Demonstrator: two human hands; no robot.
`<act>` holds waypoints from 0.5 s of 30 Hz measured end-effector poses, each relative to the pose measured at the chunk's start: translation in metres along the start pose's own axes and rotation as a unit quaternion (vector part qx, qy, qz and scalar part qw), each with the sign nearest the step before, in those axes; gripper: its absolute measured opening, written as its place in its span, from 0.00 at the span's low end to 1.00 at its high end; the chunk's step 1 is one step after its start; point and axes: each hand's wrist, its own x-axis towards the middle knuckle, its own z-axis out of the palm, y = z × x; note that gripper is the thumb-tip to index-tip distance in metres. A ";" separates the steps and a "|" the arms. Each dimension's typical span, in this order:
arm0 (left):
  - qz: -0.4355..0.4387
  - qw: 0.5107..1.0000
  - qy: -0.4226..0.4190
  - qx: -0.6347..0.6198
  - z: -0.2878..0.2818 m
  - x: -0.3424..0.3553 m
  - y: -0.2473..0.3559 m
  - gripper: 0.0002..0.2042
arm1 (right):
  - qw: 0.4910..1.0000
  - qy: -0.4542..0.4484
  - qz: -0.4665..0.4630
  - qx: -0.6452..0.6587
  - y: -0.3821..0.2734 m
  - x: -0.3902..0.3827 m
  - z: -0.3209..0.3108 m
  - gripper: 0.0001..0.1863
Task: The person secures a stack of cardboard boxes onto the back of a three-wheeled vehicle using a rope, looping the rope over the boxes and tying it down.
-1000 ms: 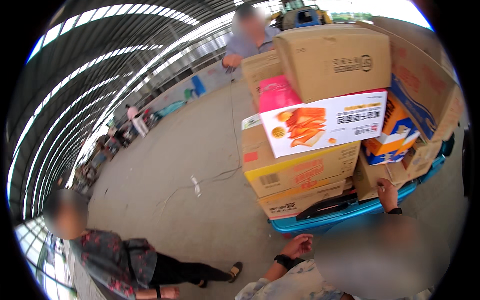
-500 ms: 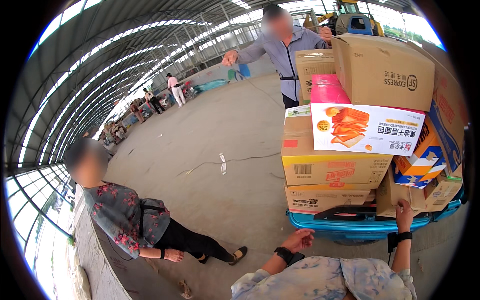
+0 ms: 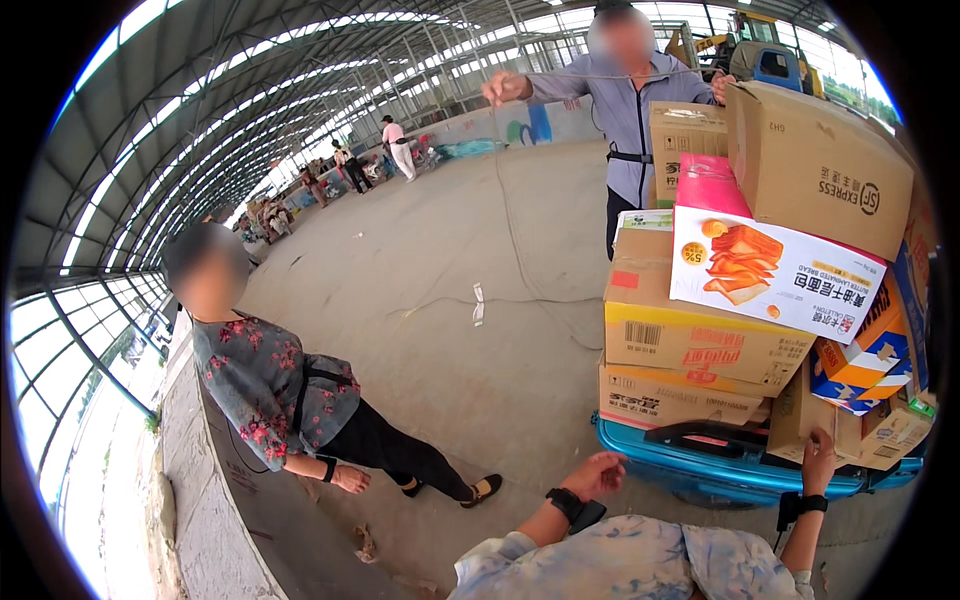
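Boxes are piled on a blue vehicle bed (image 3: 700,470) in front of me. My right hand (image 3: 819,462) has its fingers against the front of a small brown cardboard box (image 3: 795,412), low in the pile, and does not wrap round it. Left of it, short of the blue rim, my left hand (image 3: 596,476) hangs in the air with loosely bent fingers and nothing in it. Behind the pile a person in a grey-blue jacket (image 3: 632,130) holds a thin rope (image 3: 508,215) between raised hands; it droops toward the floor.
A white bread carton (image 3: 775,270) and a large brown carton (image 3: 815,165) top the stack. At left stands a person in a flowered top (image 3: 270,385), beside a low wall (image 3: 205,490). More rope (image 3: 545,300) and a white scrap (image 3: 478,305) lie on the concrete floor.
My view has turned left, so the scene sits further right. The person behind the boxes has raised the rope and stretched it between both hands. My right hand stays at the small box.
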 end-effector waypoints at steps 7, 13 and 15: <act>0.353 0.901 0.227 0.111 0.036 -0.016 0.113 0.19 | 1.000 0.009 -0.010 0.000 -0.003 -0.002 -0.008 0.13; 0.546 0.632 0.343 0.430 0.073 -0.029 0.219 0.39 | 1.000 0.020 0.006 0.000 -0.014 -0.001 -0.002 0.12; 0.591 0.522 0.362 0.497 0.076 -0.018 0.257 0.42 | 1.000 0.023 0.012 0.001 -0.019 -0.001 -0.003 0.11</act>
